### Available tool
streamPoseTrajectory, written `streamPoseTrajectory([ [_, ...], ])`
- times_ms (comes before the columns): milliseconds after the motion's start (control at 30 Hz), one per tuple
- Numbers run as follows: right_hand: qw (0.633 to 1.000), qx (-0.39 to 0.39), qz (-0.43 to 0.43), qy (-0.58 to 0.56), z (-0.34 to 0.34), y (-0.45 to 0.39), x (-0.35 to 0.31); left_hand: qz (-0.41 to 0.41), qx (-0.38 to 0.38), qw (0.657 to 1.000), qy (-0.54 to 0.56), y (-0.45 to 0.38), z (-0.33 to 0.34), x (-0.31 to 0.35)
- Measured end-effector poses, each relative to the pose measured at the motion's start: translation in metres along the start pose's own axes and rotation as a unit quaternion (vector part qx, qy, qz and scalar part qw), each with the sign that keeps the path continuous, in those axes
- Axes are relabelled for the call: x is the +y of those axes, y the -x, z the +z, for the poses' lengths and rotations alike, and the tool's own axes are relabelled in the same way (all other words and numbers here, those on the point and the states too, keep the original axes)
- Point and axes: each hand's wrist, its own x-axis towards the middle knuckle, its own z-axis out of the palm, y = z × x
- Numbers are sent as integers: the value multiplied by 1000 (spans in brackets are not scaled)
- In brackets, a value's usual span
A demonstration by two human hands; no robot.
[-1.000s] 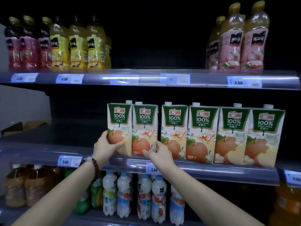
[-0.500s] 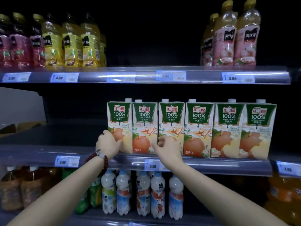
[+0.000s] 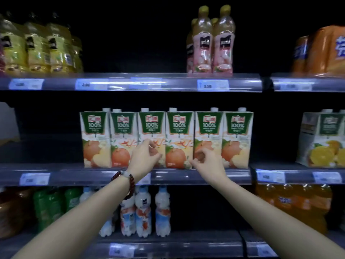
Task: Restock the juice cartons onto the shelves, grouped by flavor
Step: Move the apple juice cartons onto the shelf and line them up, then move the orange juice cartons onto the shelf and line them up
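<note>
Several apple juice cartons (image 3: 166, 139) stand upright in one tight row on the middle shelf (image 3: 186, 176), green tops facing me. My left hand (image 3: 144, 157), with a bead bracelet on its wrist, hovers in front of the third carton from the left. Its fingers are loosely curled and hold nothing. My right hand (image 3: 207, 162) hangs in front of the fifth carton, fingers also loosely curled and empty. Whether either hand touches a carton I cannot tell. On the neighbouring shelf section to the right stand orange juice cartons (image 3: 321, 139).
The top shelf carries yellow bottles (image 3: 41, 51) at left, pink bottles (image 3: 212, 43) in the middle and an orange pack (image 3: 321, 51) at right. Below are small white bottles (image 3: 145, 212), green bottles (image 3: 54, 206) and orange soda bottles (image 3: 295, 202). The middle shelf left of the cartons is bare.
The two left cartons have closed the gap and joined the row. Both hands let go of them and moved right. My view has shifted right, bringing the orange juice cartons into sight.
</note>
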Motion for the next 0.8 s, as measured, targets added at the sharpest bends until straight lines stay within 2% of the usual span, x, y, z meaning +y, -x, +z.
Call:
streamPoseTrajectory([
  [500,999,21,9,36,-157,12,124,42,-42,998,30,52,137,161],
  [800,995,65,57,55,-219,13,177,89,-103,986,92,48,213,214],
])
